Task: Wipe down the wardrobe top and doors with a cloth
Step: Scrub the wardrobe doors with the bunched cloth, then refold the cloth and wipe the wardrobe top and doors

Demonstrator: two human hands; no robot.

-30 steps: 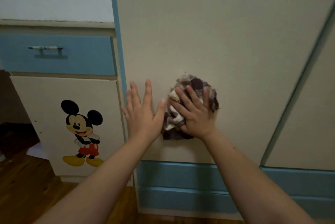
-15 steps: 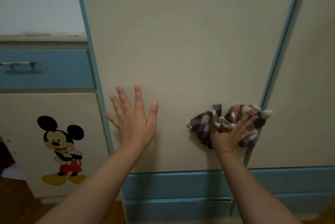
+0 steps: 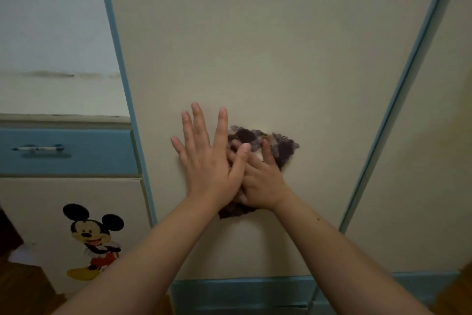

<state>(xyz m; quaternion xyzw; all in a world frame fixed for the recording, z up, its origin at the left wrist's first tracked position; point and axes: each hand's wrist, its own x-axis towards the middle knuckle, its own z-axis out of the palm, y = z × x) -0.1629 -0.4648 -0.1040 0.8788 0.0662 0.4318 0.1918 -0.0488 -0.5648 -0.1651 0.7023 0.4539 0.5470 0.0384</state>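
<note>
**No readable text in view**

No words, numbers, brand names or labels can be read anywhere. The only sign-like mark is a cartoon mouse sticker (image 3: 93, 240) on the low cabinet door (image 3: 46, 202) at the left: black round ears, red shorts, yellow shoes, no lettering on it. The drawer handle (image 3: 38, 148) above it bears small dark marks, too blurred to tell whether they are writing.
</note>
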